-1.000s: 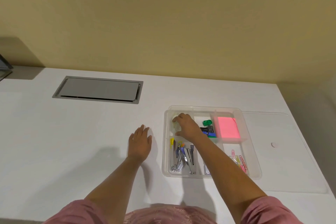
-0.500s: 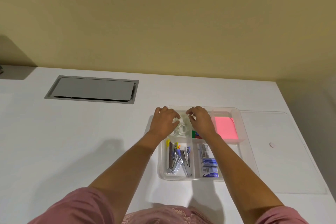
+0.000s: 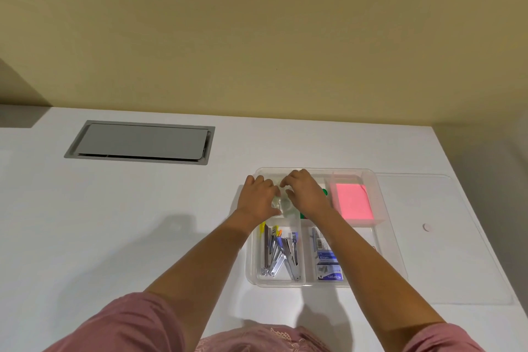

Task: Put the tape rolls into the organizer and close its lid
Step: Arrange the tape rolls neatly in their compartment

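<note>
The clear plastic organizer (image 3: 343,171) stands on the white table, right of centre, with its top uncovered. Its clear flat lid (image 3: 457,266), marked by a small white knob, lies on the table just to the right of it. Transparent tape rolls (image 3: 283,205) sit in the organizer's far-left compartment, partly hidden by my fingers. My left hand (image 3: 258,198) curls around them from the left. My right hand (image 3: 307,194) closes on them from the right, so the two hands almost meet over that compartment.
Pink sticky notes (image 3: 353,204) fill the far-right compartment, with a green item (image 3: 324,192) peeking out beside my right hand. Metal staplers and clips (image 3: 281,254) and staple boxes (image 3: 327,260) lie in the near compartments. A grey cable hatch (image 3: 140,142) is set into the table at far left.
My left hand came off the table and moved right into the far-left compartment to join my right hand on the tape rolls. Both hands have stayed there over the last half second.
</note>
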Motion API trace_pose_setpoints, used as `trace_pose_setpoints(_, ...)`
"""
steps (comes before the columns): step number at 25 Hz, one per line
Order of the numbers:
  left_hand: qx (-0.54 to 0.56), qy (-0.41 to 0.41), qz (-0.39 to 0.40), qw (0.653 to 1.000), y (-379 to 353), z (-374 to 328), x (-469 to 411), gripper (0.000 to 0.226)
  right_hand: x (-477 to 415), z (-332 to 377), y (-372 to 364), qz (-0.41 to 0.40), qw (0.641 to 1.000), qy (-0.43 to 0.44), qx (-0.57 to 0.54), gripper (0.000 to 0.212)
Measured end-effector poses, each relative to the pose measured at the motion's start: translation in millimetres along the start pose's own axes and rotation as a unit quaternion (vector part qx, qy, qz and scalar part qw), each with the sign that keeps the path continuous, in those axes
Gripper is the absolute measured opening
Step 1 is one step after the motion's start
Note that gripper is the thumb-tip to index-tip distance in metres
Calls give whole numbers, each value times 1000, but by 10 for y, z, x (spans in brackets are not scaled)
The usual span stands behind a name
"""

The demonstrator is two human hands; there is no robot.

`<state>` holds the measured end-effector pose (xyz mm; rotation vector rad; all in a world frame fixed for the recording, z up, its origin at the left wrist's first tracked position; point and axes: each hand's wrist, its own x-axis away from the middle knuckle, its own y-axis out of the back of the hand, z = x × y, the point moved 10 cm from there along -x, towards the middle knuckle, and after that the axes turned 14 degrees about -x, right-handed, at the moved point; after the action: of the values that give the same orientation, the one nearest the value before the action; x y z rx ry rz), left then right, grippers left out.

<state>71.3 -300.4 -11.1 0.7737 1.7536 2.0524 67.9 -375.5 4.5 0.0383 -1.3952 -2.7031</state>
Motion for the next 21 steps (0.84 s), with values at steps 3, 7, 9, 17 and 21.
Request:
trace_pose_setpoints(3, -6, 3, 4, 1000, -24, -7, -9, 44, -13, 26, -126, 41, 998, 9, 38, 22)
trace_pose_setpoints(7, -30, 4, 6, 1000, -44, -14, -22, 42, 8, 25, -234, 66, 992, 9, 106, 13)
trace_pose_setpoints(9, -34, 6, 9, 999, -50, -19, -37, 42, 1, 67, -220, 71, 991, 1, 116, 13)
trace_pose_setpoints(17, -3, 10, 19, 1000, -24, -8, -38, 42, -3, 26, -268, 85, 979, -52, 178, 22)
trace_pose_setpoints(21, -5, 12, 21, 1000, -40, -9, -41, 45, -67, 218, -117, 33, 981, -1, 193, 32)
